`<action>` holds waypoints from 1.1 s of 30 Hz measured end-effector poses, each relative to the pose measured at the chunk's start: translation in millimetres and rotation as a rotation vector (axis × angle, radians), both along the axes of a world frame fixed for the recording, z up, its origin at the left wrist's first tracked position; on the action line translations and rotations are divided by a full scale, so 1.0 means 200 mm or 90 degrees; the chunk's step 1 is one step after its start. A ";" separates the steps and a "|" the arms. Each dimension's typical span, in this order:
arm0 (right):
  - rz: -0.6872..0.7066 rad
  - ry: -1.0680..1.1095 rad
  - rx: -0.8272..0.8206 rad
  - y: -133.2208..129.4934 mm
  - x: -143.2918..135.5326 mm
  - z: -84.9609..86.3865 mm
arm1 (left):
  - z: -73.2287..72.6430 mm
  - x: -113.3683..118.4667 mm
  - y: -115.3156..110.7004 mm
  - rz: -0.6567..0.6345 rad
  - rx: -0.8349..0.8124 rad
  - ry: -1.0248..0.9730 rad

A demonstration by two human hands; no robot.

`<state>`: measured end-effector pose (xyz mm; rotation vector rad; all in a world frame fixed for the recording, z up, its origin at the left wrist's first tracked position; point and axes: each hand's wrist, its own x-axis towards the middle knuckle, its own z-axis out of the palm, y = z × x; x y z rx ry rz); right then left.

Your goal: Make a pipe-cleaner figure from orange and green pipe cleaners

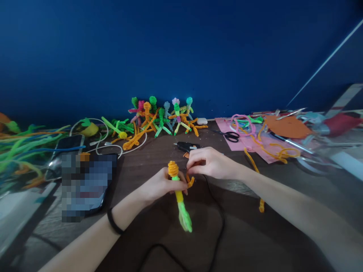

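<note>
My left hand [164, 186] is closed around the middle of a pipe-cleaner figure [179, 197]. The figure has a coiled orange head, a green neck, a yellow body and a bundle of light green strands at the bottom. Just right of it, my right hand [206, 163] pinches the upper end of a short orange pipe cleaner [191, 183], whose lower end is bent beside my left fingertips. Part of that piece is hidden by my fingers. Behind my right hand lies a black glue gun [185, 146], its cord [219, 211] running toward me across the table.
Several finished pipe-cleaner figures [161, 120] stand along the blue wall. On the left are a phone [98, 189], a white cable [99, 145] and loose pipe cleaners [25, 151]. Scissors [231, 136], pink sheets [224, 130], orange felt-like material [287, 126] and an orange pipe cleaner [252, 160] lie right.
</note>
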<state>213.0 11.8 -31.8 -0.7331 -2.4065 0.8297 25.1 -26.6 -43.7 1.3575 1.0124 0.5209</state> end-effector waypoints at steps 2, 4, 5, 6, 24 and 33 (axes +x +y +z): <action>-0.010 0.025 0.056 -0.02 -0.01 0.01 | 0.00 0.01 0.00 0.028 0.008 0.023; -0.016 0.047 0.088 -0.03 -0.01 0.02 | -0.01 0.01 0.01 0.073 0.009 0.030; -0.020 0.057 0.098 -0.04 -0.01 0.03 | -0.01 0.01 0.02 0.096 0.010 0.029; -0.025 0.065 0.104 -0.04 -0.02 0.03 | -0.02 0.01 0.02 0.120 0.015 0.025; -0.115 0.058 -0.032 -0.01 -0.01 0.00 | -0.07 0.00 0.05 0.379 -0.017 -0.227; -0.041 0.041 -0.018 0.03 0.00 -0.06 | -0.05 0.00 0.01 0.216 -0.073 -0.232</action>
